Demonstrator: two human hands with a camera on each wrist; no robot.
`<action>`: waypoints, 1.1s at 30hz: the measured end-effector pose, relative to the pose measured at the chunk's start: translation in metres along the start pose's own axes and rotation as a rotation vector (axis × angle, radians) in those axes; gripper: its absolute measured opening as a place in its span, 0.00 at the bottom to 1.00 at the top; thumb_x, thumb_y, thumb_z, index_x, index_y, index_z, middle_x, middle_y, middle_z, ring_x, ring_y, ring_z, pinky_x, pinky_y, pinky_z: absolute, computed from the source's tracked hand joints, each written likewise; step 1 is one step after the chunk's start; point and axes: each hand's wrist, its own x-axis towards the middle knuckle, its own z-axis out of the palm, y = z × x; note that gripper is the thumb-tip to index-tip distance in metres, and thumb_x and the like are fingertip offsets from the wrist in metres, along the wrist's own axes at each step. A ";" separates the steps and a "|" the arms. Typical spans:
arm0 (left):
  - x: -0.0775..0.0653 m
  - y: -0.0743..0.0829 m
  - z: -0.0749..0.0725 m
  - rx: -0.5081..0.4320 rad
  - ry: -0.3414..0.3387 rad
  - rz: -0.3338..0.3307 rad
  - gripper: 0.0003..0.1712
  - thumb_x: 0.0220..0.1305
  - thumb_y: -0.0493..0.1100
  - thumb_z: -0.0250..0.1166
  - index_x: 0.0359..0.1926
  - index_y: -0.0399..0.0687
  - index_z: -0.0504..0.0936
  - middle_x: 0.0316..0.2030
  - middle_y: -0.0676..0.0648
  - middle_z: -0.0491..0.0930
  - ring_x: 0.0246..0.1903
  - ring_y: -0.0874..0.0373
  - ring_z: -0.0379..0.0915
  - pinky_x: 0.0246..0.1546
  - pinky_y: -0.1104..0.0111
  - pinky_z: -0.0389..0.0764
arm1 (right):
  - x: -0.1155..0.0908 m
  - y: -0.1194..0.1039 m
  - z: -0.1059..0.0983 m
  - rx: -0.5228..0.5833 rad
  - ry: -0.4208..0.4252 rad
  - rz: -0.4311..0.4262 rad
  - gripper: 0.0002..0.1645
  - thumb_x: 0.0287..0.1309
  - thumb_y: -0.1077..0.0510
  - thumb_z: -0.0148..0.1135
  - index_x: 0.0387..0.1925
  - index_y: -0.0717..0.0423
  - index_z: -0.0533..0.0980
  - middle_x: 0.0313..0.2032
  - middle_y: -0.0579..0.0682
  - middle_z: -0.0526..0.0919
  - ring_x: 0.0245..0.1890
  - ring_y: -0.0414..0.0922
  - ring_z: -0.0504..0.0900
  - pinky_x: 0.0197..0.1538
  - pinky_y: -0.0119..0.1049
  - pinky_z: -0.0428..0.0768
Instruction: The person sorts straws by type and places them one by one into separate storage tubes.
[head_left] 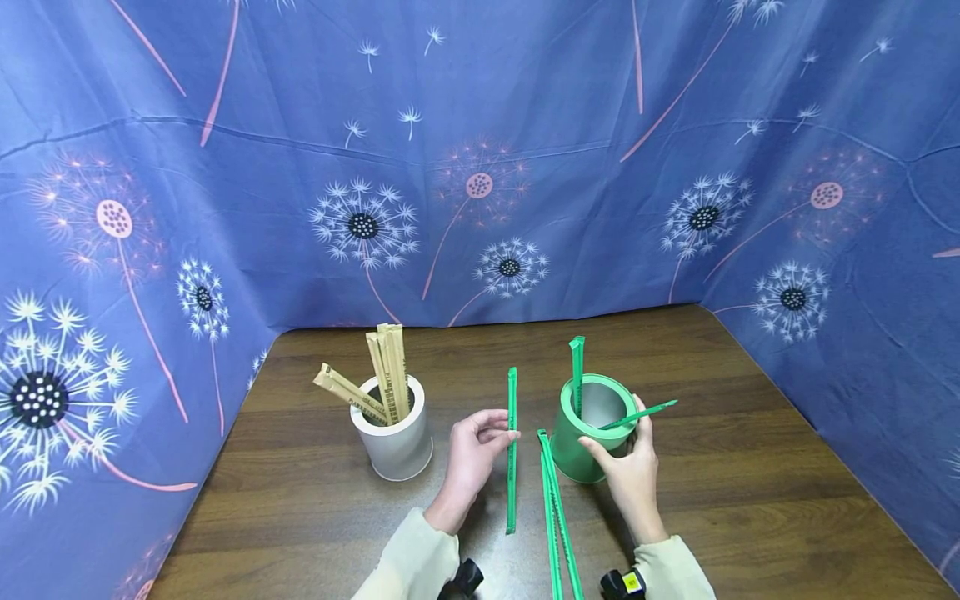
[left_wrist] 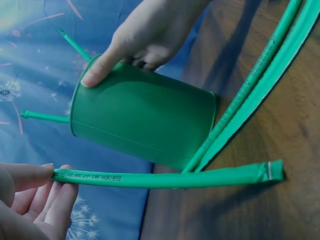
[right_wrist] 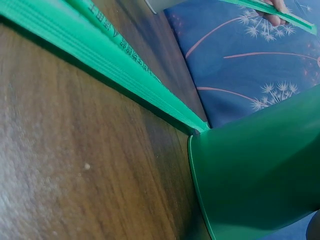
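Between thumb and fingers, my left hand (head_left: 474,446) pinches a green paper-wrapped straw (head_left: 512,483), which points away from me across the table. My right hand (head_left: 633,479) grips a green cup (head_left: 573,457) on its right side, thumb in front at the rim. Inside that cup, one green wrapped straw (head_left: 577,371) stands nearly upright at the back, and another green straw (head_left: 658,408) leans out over the right rim. Two more green straws (left_wrist: 250,95) lie on the table between my hands, their far ends beside the cup's base.
To the left, a white cup (head_left: 401,454) holds several straws in tan paper wrappers (head_left: 393,367), some tilted left. Everything stands on a dark wooden table (head_left: 720,500). Blue dandelion-print cloth (head_left: 570,217) hangs behind it and along both sides.
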 end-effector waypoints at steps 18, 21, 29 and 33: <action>0.007 0.029 0.006 0.038 0.043 0.117 0.12 0.53 0.33 0.71 0.41 0.35 0.84 0.35 0.36 0.85 0.34 0.53 0.84 0.39 0.74 0.81 | -0.001 0.000 0.000 0.004 -0.003 -0.003 0.58 0.45 0.63 0.75 0.74 0.45 0.53 0.67 0.56 0.66 0.66 0.52 0.67 0.55 0.12 0.60; 0.009 0.037 0.008 0.046 0.051 0.151 0.12 0.53 0.33 0.71 0.41 0.36 0.85 0.35 0.37 0.86 0.33 0.55 0.84 0.39 0.75 0.81 | -0.001 0.000 0.000 0.003 0.001 -0.007 0.58 0.45 0.63 0.75 0.74 0.46 0.53 0.67 0.56 0.66 0.65 0.52 0.67 0.55 0.11 0.60; 0.016 0.053 0.011 0.040 0.053 0.209 0.11 0.54 0.33 0.70 0.41 0.39 0.85 0.34 0.38 0.86 0.34 0.55 0.84 0.38 0.75 0.81 | -0.001 0.000 0.000 -0.001 0.002 -0.008 0.57 0.45 0.63 0.75 0.73 0.46 0.53 0.67 0.56 0.67 0.66 0.52 0.67 0.55 0.11 0.60; 0.017 0.059 0.011 0.003 0.046 0.232 0.12 0.54 0.32 0.70 0.41 0.36 0.84 0.35 0.36 0.86 0.33 0.59 0.83 0.38 0.74 0.82 | -0.001 -0.001 0.000 0.002 0.002 -0.006 0.58 0.45 0.63 0.75 0.73 0.44 0.53 0.67 0.56 0.67 0.66 0.52 0.67 0.55 0.12 0.60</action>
